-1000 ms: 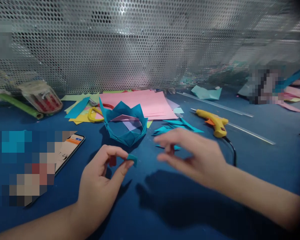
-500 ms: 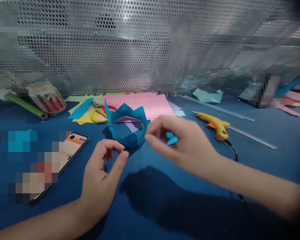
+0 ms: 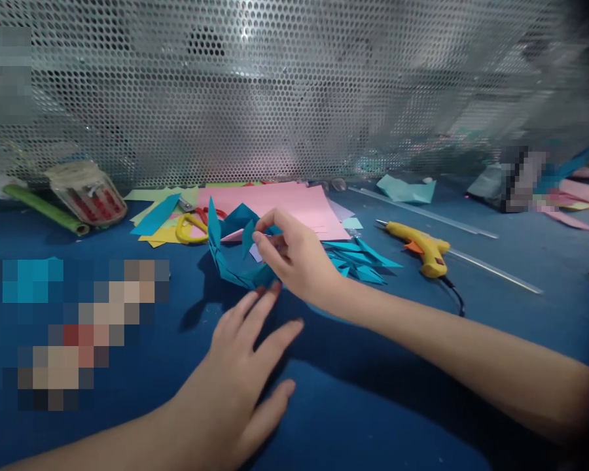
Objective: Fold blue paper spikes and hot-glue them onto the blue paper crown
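Note:
A ring of folded blue paper (image 3: 226, 265) with pointed tips stands on the blue table. My right hand (image 3: 302, 258) reaches over its right side, thumb and forefinger pinched on a small folded blue paper piece (image 3: 248, 239) above the ring's opening. My left hand (image 3: 248, 353) is open with fingers spread, its fingertips at the ring's front edge; whether they touch it I cannot tell. Behind my right wrist lies a pile of blue folded paper pieces (image 3: 360, 258), partly hidden by the hand.
A yellow glue gun (image 3: 422, 245) with a black cord lies to the right, near clear glue sticks (image 3: 422, 212). Pink paper sheets (image 3: 294, 203) and yellow-handled scissors (image 3: 191, 229) lie behind the ring. A jar (image 3: 89, 196) and green roll (image 3: 46, 209) are at back left, before a perforated metal panel (image 3: 255, 98).
My right hand has moved left over the ring, uncovering the blue pile. My left hand has gone from curled to spread and shifted right, towards the ring's front.

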`<state>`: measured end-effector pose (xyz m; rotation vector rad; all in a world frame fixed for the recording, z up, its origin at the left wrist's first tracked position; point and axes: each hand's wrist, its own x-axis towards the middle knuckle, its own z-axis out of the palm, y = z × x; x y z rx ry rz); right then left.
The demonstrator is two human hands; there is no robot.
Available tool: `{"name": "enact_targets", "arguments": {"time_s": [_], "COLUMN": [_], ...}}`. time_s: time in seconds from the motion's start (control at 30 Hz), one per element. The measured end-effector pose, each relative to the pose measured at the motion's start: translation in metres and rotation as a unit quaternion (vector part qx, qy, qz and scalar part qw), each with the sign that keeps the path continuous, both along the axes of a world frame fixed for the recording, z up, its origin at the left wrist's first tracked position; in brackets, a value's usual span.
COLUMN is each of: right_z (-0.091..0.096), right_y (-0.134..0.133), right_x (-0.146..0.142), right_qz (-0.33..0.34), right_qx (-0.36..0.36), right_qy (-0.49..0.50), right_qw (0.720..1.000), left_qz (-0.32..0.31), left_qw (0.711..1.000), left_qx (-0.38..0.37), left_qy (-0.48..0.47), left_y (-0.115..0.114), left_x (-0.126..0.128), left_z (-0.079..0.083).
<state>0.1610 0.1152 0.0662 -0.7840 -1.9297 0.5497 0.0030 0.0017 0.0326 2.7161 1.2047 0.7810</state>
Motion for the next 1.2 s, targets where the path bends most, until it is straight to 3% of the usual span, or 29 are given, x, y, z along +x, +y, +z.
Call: {"name": "enact_targets", "arguments": {"time_s": [0.17, 0.4, 0.8, 1.2], "right_z": [-0.004, 0.0, -0.007, -0.006], "right_y": [0.009, 0.003, -0.011, -0.012], "right_x": [0.034, 0.049, 0.046, 0.049], "right_qz": [0.075, 0.059, 0.026, 0.027], "right_qx": [0.054, 0.078, 0.077, 0.064], "right_qy": [-0.074, -0.106, -0.117, -0.103], "right_qw": [0.993, 0.99, 0.99, 0.992], "left_qz": [-0.101, -0.09, -0.031, -0.054], "left_qw": [0.989, 0.985, 0.994, 0.996], "left_qx": [0.1, 0.14, 0.071, 0.019], "left_qy": [0.049, 0.053, 0.078, 0.065], "left_y": [-0.007, -0.003, 0.0, 0.006], "left_x": [0.007, 0.008, 0.002, -0.001], "left_z": [-0.002, -0.007, -0.01, -0.009]}}
